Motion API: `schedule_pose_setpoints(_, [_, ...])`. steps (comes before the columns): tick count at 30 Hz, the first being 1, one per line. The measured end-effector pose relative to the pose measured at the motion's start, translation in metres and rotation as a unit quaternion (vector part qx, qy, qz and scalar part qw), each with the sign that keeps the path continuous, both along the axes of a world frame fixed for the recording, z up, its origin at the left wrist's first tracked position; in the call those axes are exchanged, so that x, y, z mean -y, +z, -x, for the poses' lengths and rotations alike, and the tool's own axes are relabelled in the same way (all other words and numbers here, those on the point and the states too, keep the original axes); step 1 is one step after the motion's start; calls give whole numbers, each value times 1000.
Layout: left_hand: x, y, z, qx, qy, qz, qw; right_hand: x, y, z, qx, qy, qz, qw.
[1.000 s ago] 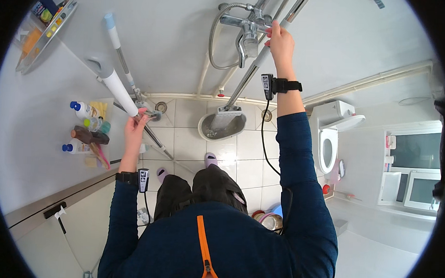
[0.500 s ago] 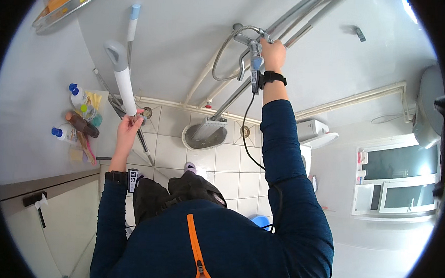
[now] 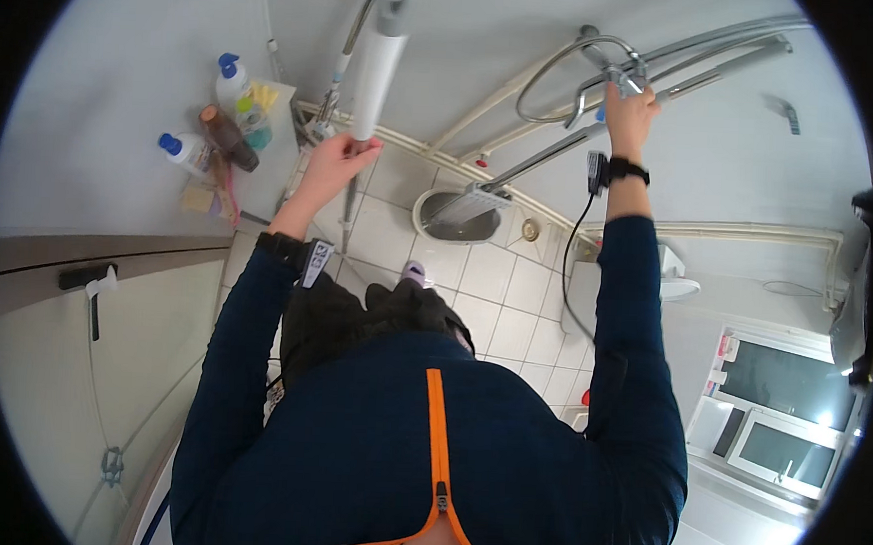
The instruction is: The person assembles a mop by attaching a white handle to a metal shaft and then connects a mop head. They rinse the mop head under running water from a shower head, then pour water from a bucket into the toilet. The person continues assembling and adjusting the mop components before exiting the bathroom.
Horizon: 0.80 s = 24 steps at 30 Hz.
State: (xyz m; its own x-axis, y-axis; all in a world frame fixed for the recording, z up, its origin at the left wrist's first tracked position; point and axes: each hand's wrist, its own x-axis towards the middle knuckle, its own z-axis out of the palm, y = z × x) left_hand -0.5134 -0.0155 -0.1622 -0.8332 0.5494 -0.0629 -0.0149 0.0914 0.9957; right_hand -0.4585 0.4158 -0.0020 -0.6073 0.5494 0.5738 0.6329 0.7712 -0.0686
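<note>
My left hand (image 3: 339, 163) is closed around a long pole with a thick white grip (image 3: 376, 85); its metal shaft runs down toward the floor, and its upper end is blurred. At the wall, my right hand (image 3: 630, 120) has its fingers closed at the chrome mixer tap (image 3: 622, 78), with the tap's body partly hidden. Below, an oval bucket (image 3: 422, 213) sits on the tiles. A flat grey head (image 3: 474, 202) on a slanting silver pole (image 3: 544, 162) reaches into it, passing behind my right hand's side of the tap.
Pump bottles (image 3: 232, 80) and a brown bottle (image 3: 230, 137) stand on a corner shelf at left. Pipes (image 3: 750, 231) run low along the wall. A squeegee (image 3: 90, 282) hangs at lower left. A floor drain (image 3: 530, 230) lies right of the bucket.
The view has turned, shifting the scene. My left hand has swung the white-gripped pole from leaning left to leaning slightly right. My right hand stays at the tap.
</note>
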Motion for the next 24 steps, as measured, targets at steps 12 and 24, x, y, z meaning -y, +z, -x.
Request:
schedule_pose_setpoints(12, [-50, -20, -60, -22, -372, 10, 928, 288, -33, -74, -328, 232, 602, 690])
schedule_pose_setpoints(24, [-133, -101, -199, 0, -429, -83, 899, 264, -38, -158, -74, 220, 549, 803])
